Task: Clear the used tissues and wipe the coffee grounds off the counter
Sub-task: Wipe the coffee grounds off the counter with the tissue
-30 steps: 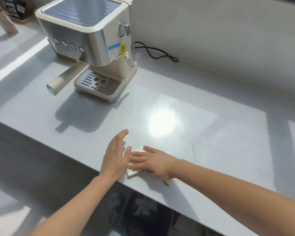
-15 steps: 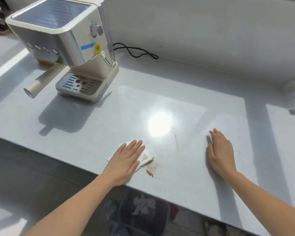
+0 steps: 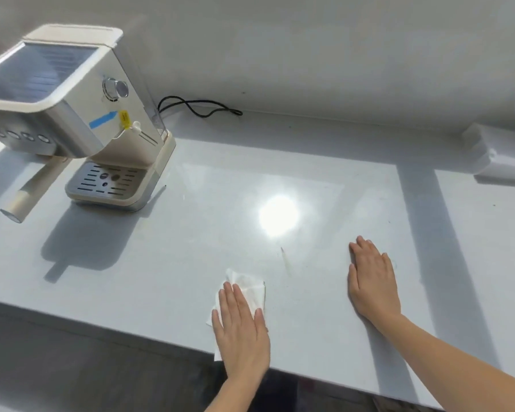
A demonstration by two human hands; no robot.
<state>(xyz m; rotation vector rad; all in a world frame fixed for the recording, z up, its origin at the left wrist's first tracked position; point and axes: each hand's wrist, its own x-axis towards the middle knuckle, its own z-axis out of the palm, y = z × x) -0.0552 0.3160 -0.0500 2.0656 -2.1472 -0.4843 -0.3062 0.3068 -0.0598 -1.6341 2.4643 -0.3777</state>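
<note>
Here the flat, spread left hand (image 3: 241, 328) half hides the tissue (image 3: 249, 285) it presses down

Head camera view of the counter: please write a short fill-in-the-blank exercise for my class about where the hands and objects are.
1. The left hand presses flat on a white ____.
2. The right hand lies flat on the bare ____, holding nothing.
3. The coffee machine stands to the ____ of both hands.
4. A black ____ lies by the wall behind the machine.

Missing words: tissue; counter; left; cable
</note>
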